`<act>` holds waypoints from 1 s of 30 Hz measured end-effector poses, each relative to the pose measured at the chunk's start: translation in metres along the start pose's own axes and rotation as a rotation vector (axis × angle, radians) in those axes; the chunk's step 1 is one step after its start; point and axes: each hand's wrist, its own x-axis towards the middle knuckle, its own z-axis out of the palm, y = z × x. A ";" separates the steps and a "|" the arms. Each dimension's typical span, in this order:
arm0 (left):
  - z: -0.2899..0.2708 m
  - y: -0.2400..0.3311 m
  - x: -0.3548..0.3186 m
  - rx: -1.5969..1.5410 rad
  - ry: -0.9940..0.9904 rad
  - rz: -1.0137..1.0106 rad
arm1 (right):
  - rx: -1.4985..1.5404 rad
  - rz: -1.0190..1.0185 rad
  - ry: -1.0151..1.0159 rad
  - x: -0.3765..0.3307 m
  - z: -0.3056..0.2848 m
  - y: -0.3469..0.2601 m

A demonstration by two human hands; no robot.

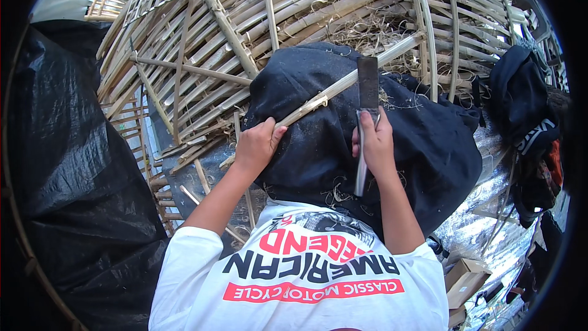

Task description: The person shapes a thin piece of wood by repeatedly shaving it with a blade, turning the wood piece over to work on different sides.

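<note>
- Here, one long pale bamboo strip (343, 84) lies slanted across a dark cloth (422, 141) draped over the person's lap, running from the left hand up to the right, where its far end meets the stacked frames.
- One left hand (257, 144) grips the strip's lower end; its fingers are curled tight around it, thumb on top.
- One right hand (375, 141) is wrapped around the handle of one flat-bladed knife (367, 86); the fingers are closed together on the handle, and the dark rectangular blade stands upright, its face crossing the strip near the middle.
- The knife's light handle pokes out below the fist, over the cloth.
- Loose shavings (380, 34) lie tangled on the cloth and just beyond it.
- Behind, many bamboo lattice frames (202, 43) are stacked; too many slats to count.
- One black plastic sheet (67, 165) fills the left side.
- One dark bag (520, 98) hangs at right, and two cardboard boxes (465, 279) sit lower right.
</note>
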 end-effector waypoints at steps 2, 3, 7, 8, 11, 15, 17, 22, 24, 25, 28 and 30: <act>-0.001 0.000 0.002 0.084 0.003 -0.010 | -0.486 -0.234 0.004 0.006 0.012 -0.001; 0.000 -0.002 0.002 0.084 0.004 -0.006 | -0.446 -0.022 -0.060 -0.003 0.013 -0.005; 0.001 -0.003 -0.001 0.082 0.016 0.015 | -0.334 0.121 -0.176 -0.002 0.003 -0.024; 0.001 0.000 -0.001 0.092 0.015 0.008 | -0.343 0.118 -0.177 -0.001 0.002 -0.025; -0.002 0.000 0.001 0.095 0.035 0.017 | -0.325 0.133 -0.217 0.003 0.000 -0.026; 0.000 -0.002 0.000 0.093 0.048 0.003 | -0.078 0.287 -0.312 0.005 -0.001 -0.020; 0.000 0.001 -0.002 0.078 0.064 -0.001 | -0.079 0.240 -0.262 0.001 0.004 -0.018; 0.002 -0.002 -0.002 0.093 0.079 0.009 | 0.003 0.032 0.001 0.003 0.008 -0.006; 0.002 -0.002 -0.003 0.098 0.089 0.016 | -0.251 -0.115 0.121 0.004 0.011 -0.001; 0.002 -0.001 -0.003 0.107 0.080 0.012 | -0.287 -0.013 0.043 -0.002 0.016 -0.007; 0.003 -0.002 -0.004 0.108 0.076 0.012 | -0.365 0.037 -0.047 -0.005 0.019 -0.007; 0.002 -0.001 -0.004 0.095 0.086 0.011 | -0.382 0.059 -0.098 -0.001 0.013 -0.017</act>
